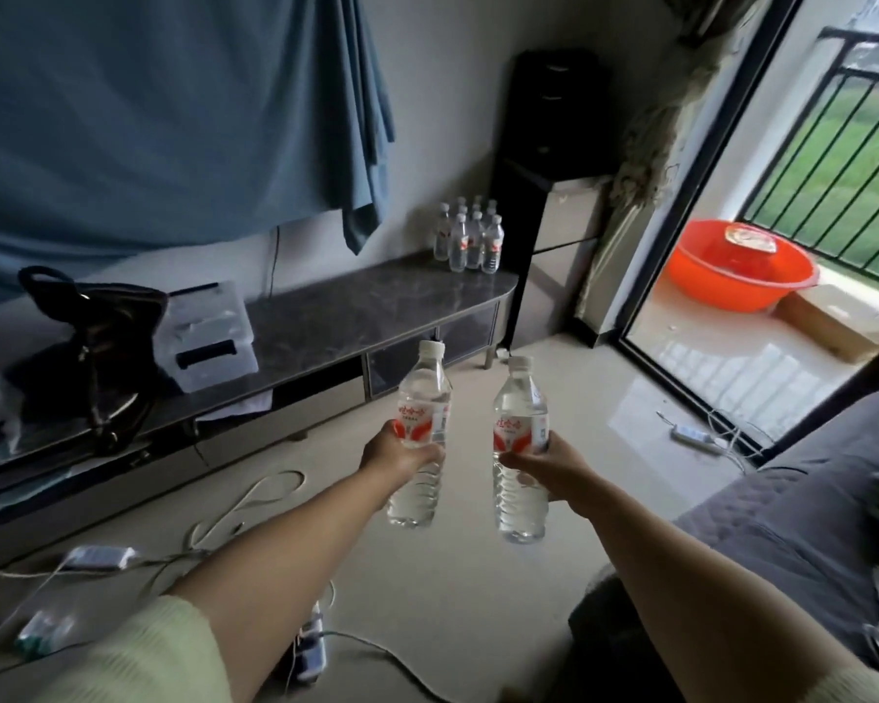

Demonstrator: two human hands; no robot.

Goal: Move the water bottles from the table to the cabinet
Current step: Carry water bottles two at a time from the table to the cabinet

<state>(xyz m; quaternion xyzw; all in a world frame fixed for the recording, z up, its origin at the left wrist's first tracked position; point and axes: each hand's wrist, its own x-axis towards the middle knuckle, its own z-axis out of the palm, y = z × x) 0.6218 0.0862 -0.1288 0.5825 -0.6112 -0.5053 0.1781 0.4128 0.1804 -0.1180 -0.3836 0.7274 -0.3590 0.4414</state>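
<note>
My left hand (394, 451) grips a clear water bottle (422, 398) with a red label and white cap, held upright above the floor. My right hand (544, 461) grips a second, matching water bottle (521, 499), also upright. Both arms stretch out toward a long low dark cabinet (356, 317) along the wall. Several more bottles (470, 238) stand clustered on the cabinet's far right end, well beyond my hands.
A black handbag (97, 342) and a clear plastic box (206, 332) sit on the cabinet's left part. Cables and chargers (97, 555) trail over the floor. A grey sofa (803, 504) is at right, an orange basin (742, 268) on the balcony.
</note>
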